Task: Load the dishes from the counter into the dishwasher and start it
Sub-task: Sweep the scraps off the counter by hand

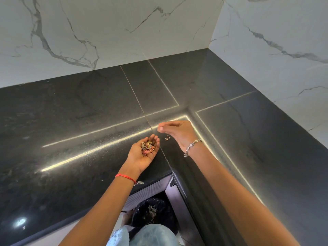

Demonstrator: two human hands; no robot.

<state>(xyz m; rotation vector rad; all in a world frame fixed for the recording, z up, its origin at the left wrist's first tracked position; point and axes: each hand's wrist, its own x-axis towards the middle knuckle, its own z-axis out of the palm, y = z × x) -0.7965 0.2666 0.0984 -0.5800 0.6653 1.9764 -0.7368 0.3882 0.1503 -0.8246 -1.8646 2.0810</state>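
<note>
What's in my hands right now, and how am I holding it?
Your left hand cups food scraps in its palm. Your right hand has its fingertips bunched; whether they pinch anything cannot be told.

Dry food scraps (148, 147) fill the grip of the left hand (142, 155). A few crumbs (167, 137) show just right of it. A black-lined bin (152, 212) stands below it; white veined wall tiles (106, 32) rise beyond.
</note>
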